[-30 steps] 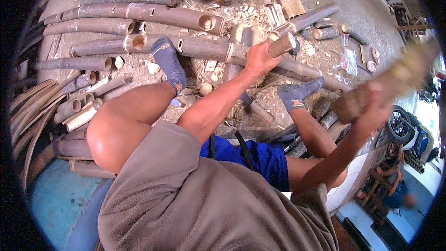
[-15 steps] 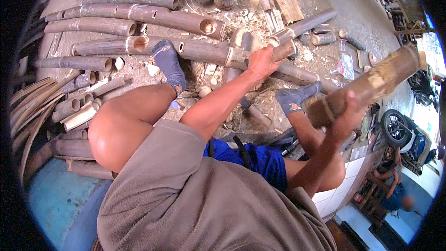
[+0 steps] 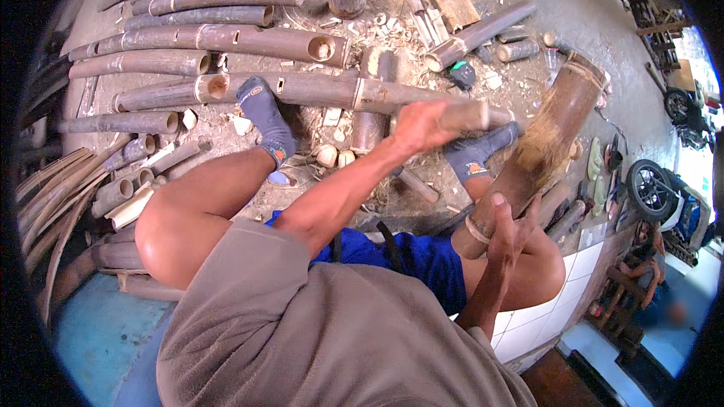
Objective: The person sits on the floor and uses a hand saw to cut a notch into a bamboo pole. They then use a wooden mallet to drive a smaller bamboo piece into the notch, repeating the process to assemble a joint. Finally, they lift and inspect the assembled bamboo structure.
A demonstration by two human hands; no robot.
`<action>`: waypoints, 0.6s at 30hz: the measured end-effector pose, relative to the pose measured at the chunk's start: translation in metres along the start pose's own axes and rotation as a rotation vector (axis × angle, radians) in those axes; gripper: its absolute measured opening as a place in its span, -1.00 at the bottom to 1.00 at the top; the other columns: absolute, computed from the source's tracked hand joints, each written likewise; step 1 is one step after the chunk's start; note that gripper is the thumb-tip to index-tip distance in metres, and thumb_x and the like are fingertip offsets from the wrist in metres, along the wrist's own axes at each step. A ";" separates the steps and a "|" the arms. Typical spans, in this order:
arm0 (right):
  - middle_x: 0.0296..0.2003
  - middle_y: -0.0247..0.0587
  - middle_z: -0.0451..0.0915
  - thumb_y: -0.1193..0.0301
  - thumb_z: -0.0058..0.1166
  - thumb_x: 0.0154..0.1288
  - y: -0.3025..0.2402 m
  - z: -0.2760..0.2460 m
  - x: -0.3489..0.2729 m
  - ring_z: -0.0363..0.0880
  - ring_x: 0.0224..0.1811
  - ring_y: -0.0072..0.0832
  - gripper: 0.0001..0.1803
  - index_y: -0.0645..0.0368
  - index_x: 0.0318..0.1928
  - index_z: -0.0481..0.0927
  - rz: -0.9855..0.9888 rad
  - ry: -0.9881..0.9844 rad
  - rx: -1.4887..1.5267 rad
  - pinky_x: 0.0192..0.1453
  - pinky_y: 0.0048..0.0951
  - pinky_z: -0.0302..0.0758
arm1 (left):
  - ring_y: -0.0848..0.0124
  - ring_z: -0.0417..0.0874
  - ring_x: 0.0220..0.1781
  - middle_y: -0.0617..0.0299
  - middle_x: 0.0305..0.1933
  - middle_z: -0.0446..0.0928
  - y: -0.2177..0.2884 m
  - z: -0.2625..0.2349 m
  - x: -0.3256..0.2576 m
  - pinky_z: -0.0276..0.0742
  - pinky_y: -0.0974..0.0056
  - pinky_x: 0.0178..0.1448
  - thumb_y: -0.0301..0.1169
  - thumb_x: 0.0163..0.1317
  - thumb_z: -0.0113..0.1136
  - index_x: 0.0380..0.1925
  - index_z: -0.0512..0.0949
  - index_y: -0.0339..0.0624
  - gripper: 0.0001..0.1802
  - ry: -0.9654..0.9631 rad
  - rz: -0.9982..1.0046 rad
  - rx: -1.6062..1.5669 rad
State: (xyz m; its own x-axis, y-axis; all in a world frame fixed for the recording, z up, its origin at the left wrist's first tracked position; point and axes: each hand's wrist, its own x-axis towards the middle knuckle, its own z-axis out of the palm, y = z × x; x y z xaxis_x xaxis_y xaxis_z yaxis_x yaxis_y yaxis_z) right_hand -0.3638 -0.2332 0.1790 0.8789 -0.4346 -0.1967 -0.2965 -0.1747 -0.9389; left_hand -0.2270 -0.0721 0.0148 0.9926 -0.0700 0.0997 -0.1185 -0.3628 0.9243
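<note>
bamboo mallet gripped in right hand; left hand holds blade; mis-strike could hit fingers.

Single head-worn fisheye view, looking steeply down, close over lap, knees and floor

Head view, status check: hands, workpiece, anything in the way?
Left hand gripping a short wooden piece, blurred. Right hand clamped on thick bamboo section, tilted over the right knee. Bamboo poles and offcuts crowd the floor ahead.
</note>
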 end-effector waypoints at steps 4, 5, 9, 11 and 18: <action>-0.06 0.04 0.64 0.33 0.34 0.18 0.025 0.003 -0.006 0.69 -0.16 -0.24 -0.19 0.36 0.37 0.28 -0.024 -0.060 0.240 -0.02 -0.28 0.67 | 0.15 0.78 -0.06 0.00 -0.04 0.74 0.036 -0.023 0.009 0.71 0.10 0.07 -0.29 0.13 0.38 0.15 0.58 -0.27 -0.43 0.128 -0.081 -0.233; 0.02 0.04 0.60 0.31 0.37 0.16 0.035 0.003 -0.006 0.64 -0.04 -0.22 -0.15 0.36 0.39 0.27 -0.023 -0.037 0.181 0.10 -0.27 0.60 | 0.14 0.77 -0.04 0.01 -0.01 0.73 0.028 -0.029 0.017 0.71 0.08 0.08 -0.29 0.14 0.38 0.16 0.57 -0.27 -0.43 0.222 -0.141 -0.329; 0.10 -0.02 0.58 0.25 0.43 0.13 0.045 0.020 -0.006 0.57 0.14 -0.26 -0.12 0.36 0.39 0.32 -0.016 -0.008 0.045 0.30 -0.28 0.47 | 0.45 0.60 -0.42 0.22 -0.36 0.61 -0.041 -0.075 0.037 0.51 0.33 -0.43 -0.36 0.20 0.34 -0.22 0.54 -0.21 -0.76 0.574 -0.311 -0.802; 0.07 -0.04 0.59 0.26 0.42 0.14 0.046 0.027 -0.008 0.57 0.12 -0.30 -0.13 0.36 0.38 0.33 0.000 -0.031 -0.018 0.29 -0.30 0.47 | 0.53 0.45 -0.56 0.30 -0.48 0.50 -0.051 -0.095 0.041 0.35 0.38 -0.52 -0.36 0.21 0.34 -0.29 0.49 -0.14 -0.79 0.529 -0.334 -0.977; 0.08 -0.06 0.61 0.32 0.37 0.19 0.051 0.042 -0.009 0.59 0.08 -0.36 -0.20 0.33 0.39 0.34 0.070 -0.137 0.034 0.21 -0.32 0.52 | 0.55 0.34 -0.66 0.37 -0.60 0.39 -0.046 -0.090 0.041 0.25 0.38 -0.61 -0.38 0.27 0.33 -0.37 0.45 -0.10 -0.80 0.503 -0.356 -1.029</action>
State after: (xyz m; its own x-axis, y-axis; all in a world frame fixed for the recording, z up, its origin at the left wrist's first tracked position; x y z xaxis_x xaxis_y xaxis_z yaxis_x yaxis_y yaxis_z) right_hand -0.3709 -0.2009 0.1214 0.9000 -0.3193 -0.2966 -0.3482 -0.1175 -0.9300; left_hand -0.1784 0.0257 0.0100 0.8919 0.3381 -0.3005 0.0158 0.6406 0.7677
